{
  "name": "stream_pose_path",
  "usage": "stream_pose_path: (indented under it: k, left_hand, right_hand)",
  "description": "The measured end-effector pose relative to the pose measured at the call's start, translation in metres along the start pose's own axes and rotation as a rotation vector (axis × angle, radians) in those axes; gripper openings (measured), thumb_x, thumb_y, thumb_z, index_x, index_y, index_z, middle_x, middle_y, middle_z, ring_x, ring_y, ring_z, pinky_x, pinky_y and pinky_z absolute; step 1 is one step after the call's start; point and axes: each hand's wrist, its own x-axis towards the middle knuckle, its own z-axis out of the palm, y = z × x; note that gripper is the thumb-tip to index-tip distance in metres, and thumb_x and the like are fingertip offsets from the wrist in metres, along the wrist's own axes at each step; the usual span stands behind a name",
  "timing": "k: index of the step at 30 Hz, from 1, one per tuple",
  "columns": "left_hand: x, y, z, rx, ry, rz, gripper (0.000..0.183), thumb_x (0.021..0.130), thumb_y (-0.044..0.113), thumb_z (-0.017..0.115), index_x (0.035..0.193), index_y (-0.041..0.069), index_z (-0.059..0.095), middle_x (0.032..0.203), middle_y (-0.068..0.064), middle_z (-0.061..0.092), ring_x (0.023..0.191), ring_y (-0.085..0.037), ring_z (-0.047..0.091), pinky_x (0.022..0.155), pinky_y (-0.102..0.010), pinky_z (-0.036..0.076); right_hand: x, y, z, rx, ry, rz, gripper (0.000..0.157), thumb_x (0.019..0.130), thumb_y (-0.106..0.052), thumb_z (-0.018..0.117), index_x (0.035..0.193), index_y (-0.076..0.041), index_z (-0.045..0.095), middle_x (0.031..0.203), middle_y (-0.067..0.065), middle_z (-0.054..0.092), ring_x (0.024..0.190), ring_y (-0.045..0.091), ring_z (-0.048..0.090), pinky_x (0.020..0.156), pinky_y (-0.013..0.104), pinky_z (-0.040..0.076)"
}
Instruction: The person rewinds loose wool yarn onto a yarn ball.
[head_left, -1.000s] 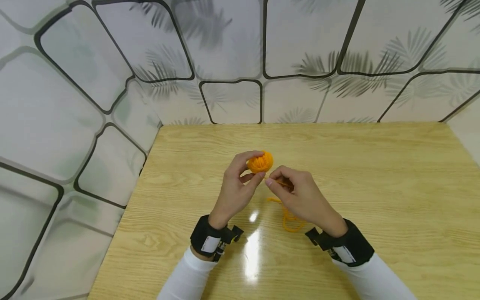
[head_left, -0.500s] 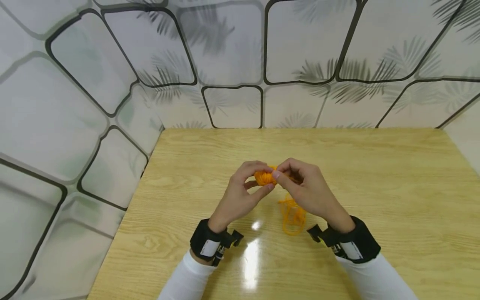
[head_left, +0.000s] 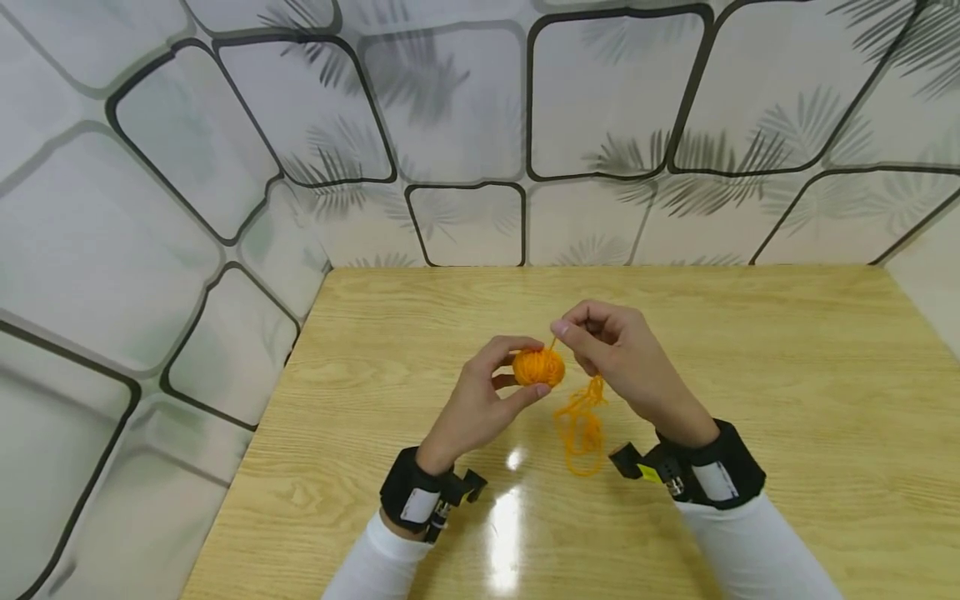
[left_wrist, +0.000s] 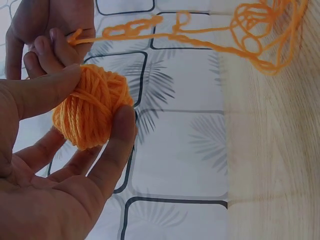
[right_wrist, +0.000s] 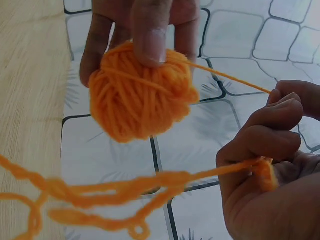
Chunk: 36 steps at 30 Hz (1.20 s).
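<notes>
An orange ball of yarn (head_left: 539, 367) is held between the thumb and fingers of my left hand (head_left: 480, 400), above the table. In the left wrist view the ball (left_wrist: 92, 112) shows its wound strands, with a thumb and fingertips on its sides. My right hand (head_left: 622, 354) pinches the yarn strand just above and to the right of the ball. A taut strand (right_wrist: 230, 80) runs from the ball to those fingers in the right wrist view. The tail also passes through the curled lower fingers, and loose tangled yarn (head_left: 581, 425) hangs below the right hand.
A light wooden table (head_left: 787, 400) lies under both hands. Its far edge meets a patterned wall (head_left: 472, 225), and another wall stands along the left. Black camera straps (head_left: 723, 467) are worn on both wrists.
The right hand has moved from in front of the ball to above its right side, drawing the strand upward. The ball has shifted slightly right and down in the left hand.
</notes>
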Motion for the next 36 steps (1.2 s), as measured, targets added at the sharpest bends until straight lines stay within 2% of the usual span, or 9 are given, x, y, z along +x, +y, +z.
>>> stream_pose_path:
  k: [4, 10, 17, 22, 28, 36]
  left_hand:
    - [0.000, -0.001, -0.001, 0.010, 0.006, -0.043, 0.046, 0.091, 0.000, 0.075, 0.133, -0.001, 0.056, 0.131, -0.014, 0.056, 0.117, -0.032, 0.060, 0.089, -0.034, 0.058]
    - [0.000, -0.006, -0.002, 0.009, 0.009, -0.094, 0.048, 0.089, -0.001, 0.077, 0.133, -0.002, 0.057, 0.133, -0.016, 0.056, 0.117, -0.034, 0.060, 0.089, -0.036, 0.058]
    - [0.000, -0.007, -0.002, 0.005, -0.040, -0.098, 0.046, 0.087, -0.001, 0.078, 0.129, 0.002, 0.059, 0.132, -0.012, 0.058, 0.118, -0.029, 0.059, 0.092, -0.034, 0.057]
    - [-0.003, -0.004, -0.001, -0.006, -0.094, -0.061, 0.046, 0.086, -0.001, 0.080, 0.127, 0.006, 0.060, 0.128, -0.008, 0.060, 0.116, -0.023, 0.060, 0.093, -0.033, 0.056]
    - [-0.006, 0.005, 0.001, -0.088, -0.126, 0.040, 0.045, 0.084, -0.007, 0.079, 0.122, 0.005, 0.060, 0.123, -0.008, 0.059, 0.112, -0.020, 0.060, 0.093, -0.034, 0.057]
    - [-0.009, 0.014, 0.002, -0.183, -0.095, 0.171, 0.049, 0.079, -0.015, 0.079, 0.120, 0.003, 0.058, 0.124, -0.014, 0.057, 0.115, -0.026, 0.057, 0.091, -0.041, 0.058]
  right_hand:
    - [0.001, -0.006, -0.003, 0.094, -0.015, -0.005, 0.019, 0.105, -0.012, 0.057, 0.091, -0.001, 0.061, 0.061, 0.005, 0.041, 0.052, 0.020, 0.037, 0.046, 0.030, 0.031]
    - [0.002, -0.015, -0.006, 0.160, -0.001, -0.021, 0.019, 0.106, -0.012, 0.056, 0.092, -0.001, 0.062, 0.064, 0.005, 0.043, 0.054, 0.020, 0.039, 0.049, 0.029, 0.032]
    - [0.007, -0.021, -0.010, 0.210, 0.064, -0.032, 0.015, 0.106, -0.012, 0.056, 0.097, -0.003, 0.064, 0.068, 0.004, 0.044, 0.057, 0.019, 0.038, 0.050, 0.029, 0.031]
    - [0.015, -0.016, -0.011, 0.258, 0.094, -0.019, 0.017, 0.106, -0.014, 0.057, 0.098, -0.001, 0.063, 0.069, 0.003, 0.045, 0.056, 0.018, 0.037, 0.049, 0.029, 0.030]
    - [0.025, 0.001, -0.011, 0.260, 0.106, 0.005, 0.021, 0.106, -0.016, 0.056, 0.100, 0.004, 0.059, 0.069, 0.003, 0.047, 0.055, 0.017, 0.037, 0.048, 0.030, 0.029]
    - [0.030, 0.026, -0.010, 0.202, 0.086, 0.081, 0.027, 0.107, -0.022, 0.054, 0.105, 0.005, 0.055, 0.076, 0.004, 0.050, 0.057, 0.015, 0.039, 0.050, 0.028, 0.032]
